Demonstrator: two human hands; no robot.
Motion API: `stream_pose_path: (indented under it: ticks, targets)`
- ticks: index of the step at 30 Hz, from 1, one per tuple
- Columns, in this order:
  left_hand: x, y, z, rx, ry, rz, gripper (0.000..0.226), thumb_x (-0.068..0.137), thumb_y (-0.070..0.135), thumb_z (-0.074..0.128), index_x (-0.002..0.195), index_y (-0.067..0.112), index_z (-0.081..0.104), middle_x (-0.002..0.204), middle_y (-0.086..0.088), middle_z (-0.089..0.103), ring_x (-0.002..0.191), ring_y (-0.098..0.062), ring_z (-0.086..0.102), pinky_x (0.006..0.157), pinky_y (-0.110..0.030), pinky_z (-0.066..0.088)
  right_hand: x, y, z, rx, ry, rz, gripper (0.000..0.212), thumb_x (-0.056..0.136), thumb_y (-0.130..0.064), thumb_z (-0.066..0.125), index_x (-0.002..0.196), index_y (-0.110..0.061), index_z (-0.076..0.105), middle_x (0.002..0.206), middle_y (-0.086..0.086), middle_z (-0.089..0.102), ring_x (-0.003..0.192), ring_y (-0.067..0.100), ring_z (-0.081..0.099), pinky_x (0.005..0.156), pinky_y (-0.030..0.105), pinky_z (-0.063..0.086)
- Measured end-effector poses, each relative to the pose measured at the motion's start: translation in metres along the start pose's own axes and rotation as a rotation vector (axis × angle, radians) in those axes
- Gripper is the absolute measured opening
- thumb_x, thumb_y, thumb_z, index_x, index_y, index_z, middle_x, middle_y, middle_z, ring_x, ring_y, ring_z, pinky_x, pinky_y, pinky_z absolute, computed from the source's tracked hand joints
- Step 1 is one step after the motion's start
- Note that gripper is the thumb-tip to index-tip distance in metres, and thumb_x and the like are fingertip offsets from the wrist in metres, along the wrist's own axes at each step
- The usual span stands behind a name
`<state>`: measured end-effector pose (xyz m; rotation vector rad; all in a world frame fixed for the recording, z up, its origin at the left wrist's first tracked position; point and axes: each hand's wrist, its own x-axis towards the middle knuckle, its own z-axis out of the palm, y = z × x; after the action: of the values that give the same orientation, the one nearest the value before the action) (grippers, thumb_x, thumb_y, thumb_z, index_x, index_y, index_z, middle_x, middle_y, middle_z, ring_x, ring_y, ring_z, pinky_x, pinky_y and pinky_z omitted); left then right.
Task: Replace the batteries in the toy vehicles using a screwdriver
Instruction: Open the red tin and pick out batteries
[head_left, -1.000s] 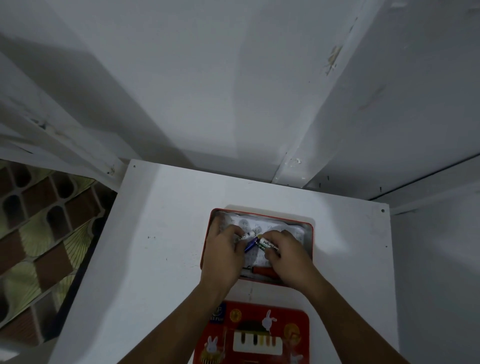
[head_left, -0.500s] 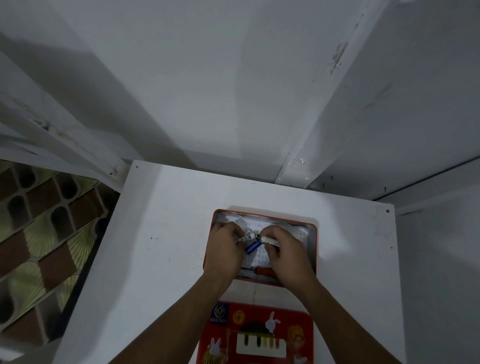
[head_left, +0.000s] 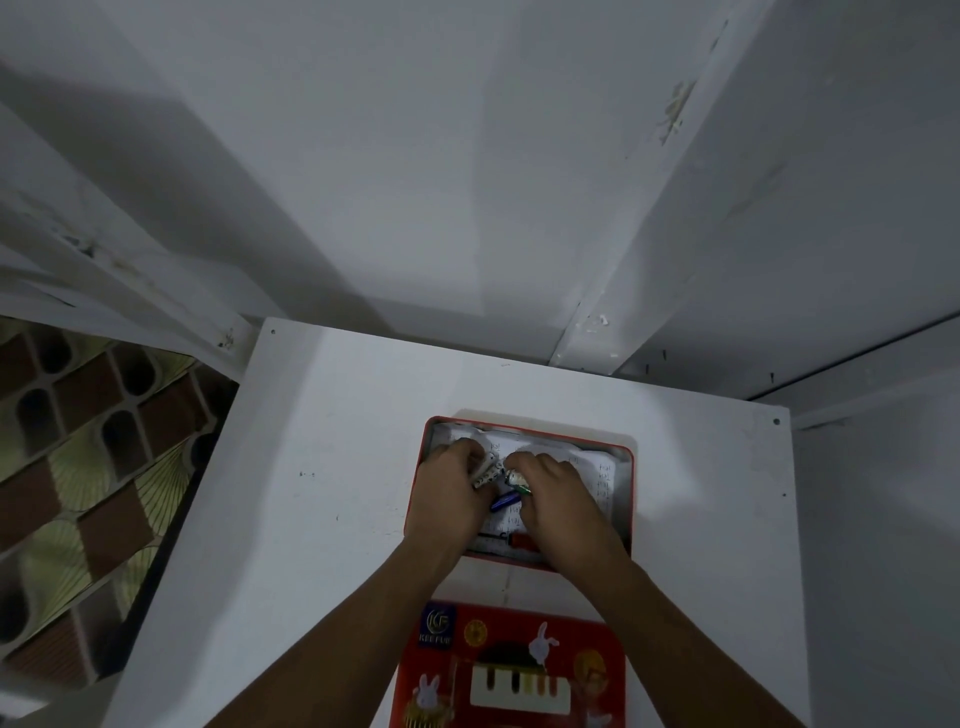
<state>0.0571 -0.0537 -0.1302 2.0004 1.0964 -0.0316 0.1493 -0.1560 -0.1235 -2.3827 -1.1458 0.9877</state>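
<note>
A red open tin (head_left: 626, 467) lined with printed paper sits on the white table (head_left: 322, 493). Both hands are inside it. My left hand (head_left: 447, 499) pinches a white battery (head_left: 485, 475) at its fingertips. Curled over the tin's middle, my right hand (head_left: 558, 501) grips another battery (head_left: 519, 480) with a green end. A small blue object (head_left: 505, 501) lies between the hands. A screwdriver with a red handle (head_left: 522, 541) lies along the tin's near wall, partly under my right hand. No toy vehicle is in view.
The tin's red lid (head_left: 514, 670), printed with rabbits and a piano, lies at the table's near edge. White walls close in behind and on the right. A patterned brown and green mat (head_left: 78, 493) covers the floor to the left.
The hands have shifted slightly inside the tin. The batteries have turned in my fingers, and the right hand now covers more of its battery.
</note>
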Motion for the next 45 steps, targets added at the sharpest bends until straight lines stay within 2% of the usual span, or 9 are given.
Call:
stream_pose_path:
  ticks: [6,10,19,22,25,29,34,39,45]
  targets:
    - [-0.001,0.002,-0.002,-0.056,0.004,-0.032,0.027,0.083,0.017,0.077,0.107,0.011,0.066,0.094,0.003,0.064,0.081,-0.010,0.058,0.064,-0.009,0.040,-0.003,0.004,-0.003,0.134,-0.008,-0.018,0.040,0.081,0.007,0.053,0.110,-0.021,0.053,0.117,0.003,0.057,0.111,0.021,0.048,0.087,0.034,0.044]
    - [-0.001,0.003,-0.003,-0.055,-0.009,-0.046,0.022,0.081,0.014,0.077,0.100,0.008,0.068,0.091,0.000,0.067,0.080,-0.013,0.060,0.068,-0.019,0.047,-0.002,0.004,-0.001,0.135,-0.011,-0.053,0.031,0.081,0.000,0.065,0.100,-0.022,0.055,0.108,-0.002,0.058,0.103,0.018,0.049,0.083,0.034,0.044]
    - [0.001,0.001,-0.004,-0.033,-0.076,-0.045,0.012,0.083,0.009,0.074,0.094,0.007,0.069,0.088,-0.006,0.069,0.074,-0.014,0.061,0.068,-0.023,0.050,-0.001,0.001,-0.006,0.009,-0.113,0.013,0.027,0.089,-0.013,0.065,0.116,-0.016,0.060,0.117,0.005,0.059,0.108,0.021,0.050,0.085,0.029,0.040]
    - [0.002,-0.001,-0.003,-0.041,-0.095,-0.016,0.010,0.087,0.006,0.068,0.097,0.009,0.068,0.081,0.001,0.065,0.063,0.000,0.054,0.055,-0.005,0.042,-0.003,0.004,-0.017,0.061,-0.132,0.077,0.020,0.090,-0.015,0.064,0.111,-0.014,0.063,0.109,0.007,0.063,0.091,0.017,0.055,0.073,0.027,0.042]
    - [0.002,-0.001,-0.003,0.042,-0.129,0.045,0.018,0.094,0.007,0.061,0.111,0.010,0.065,0.098,-0.003,0.066,0.073,-0.003,0.058,0.058,-0.005,0.044,-0.004,0.008,-0.027,0.176,-0.136,0.130,0.015,0.093,-0.015,0.062,0.108,-0.015,0.065,0.096,0.002,0.063,0.075,0.009,0.054,0.063,0.024,0.042]
    - [0.003,0.000,-0.004,0.202,-0.236,0.156,0.032,0.095,0.014,0.059,0.127,0.016,0.058,0.123,-0.010,0.061,0.107,-0.023,0.058,0.087,-0.031,0.053,-0.009,0.011,-0.038,0.438,-0.095,0.194,0.011,0.094,-0.011,0.061,0.100,-0.019,0.066,0.088,0.007,0.065,0.067,0.013,0.058,0.066,0.035,0.054]
    - [0.003,0.004,-0.008,0.051,-0.280,0.191,0.034,0.099,0.013,0.053,0.133,0.016,0.057,0.116,-0.008,0.052,0.093,-0.016,0.052,0.066,-0.005,0.038,-0.022,0.016,-0.050,0.833,-0.088,0.259,0.017,0.098,-0.010,0.054,0.110,-0.014,0.066,0.102,0.013,0.069,0.079,0.019,0.066,0.065,0.026,0.054]
    - [0.001,0.015,-0.005,-0.084,-0.447,0.177,0.021,0.099,0.013,0.052,0.117,0.017,0.060,0.110,-0.011,0.059,0.095,-0.024,0.060,0.083,-0.036,0.051,-0.036,0.023,-0.061,1.156,-0.053,0.276,0.021,0.099,-0.006,0.047,0.113,-0.011,0.062,0.102,0.009,0.073,0.079,0.019,0.067,0.067,0.029,0.054]
    - [-0.005,0.036,0.011,-0.379,-0.599,0.032,0.019,0.099,0.009,0.051,0.093,0.027,0.056,0.097,0.002,0.063,0.090,-0.014,0.061,0.074,-0.021,0.051,-0.054,0.037,-0.070,1.123,-0.015,0.224,0.035,0.101,-0.004,0.045,0.124,-0.026,0.059,0.106,0.015,0.065,0.081,0.026,0.066,0.070,0.031,0.054]
